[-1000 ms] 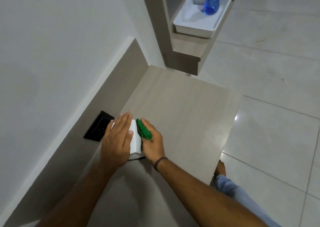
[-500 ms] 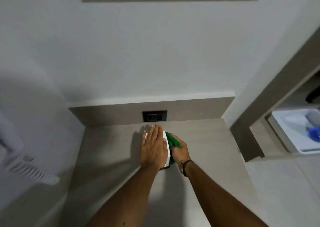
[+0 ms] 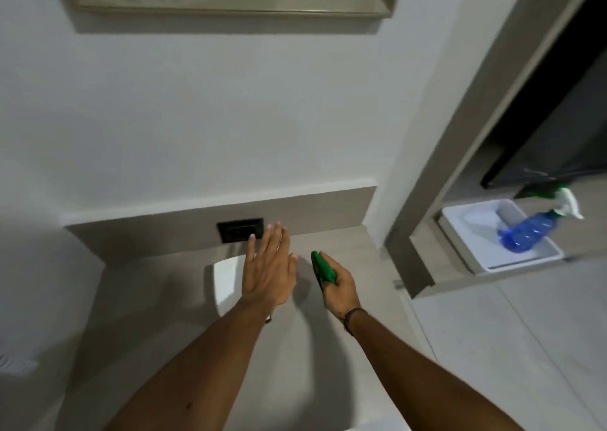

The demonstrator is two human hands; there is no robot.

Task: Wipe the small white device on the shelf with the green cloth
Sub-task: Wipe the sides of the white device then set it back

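The small white device stands on the grey-beige shelf, near the back wall. My left hand hovers flat just to its right, fingers spread, hiding the device's right edge and holding nothing. My right hand is further right, fingers closed around the folded green cloth, whose tip sticks out toward the wall. The cloth is apart from the device, with my left hand between them.
A black wall socket sits in the backsplash behind the device. To the right, a lower ledge carries a white tray with a blue spray bottle lying in it. A framed panel hangs above. Tiled floor lies at lower right.
Both hands have come off the device: my left hand lifted and shifted right, my right hand pulled the green cloth away to the right. The view swung and tilted up.
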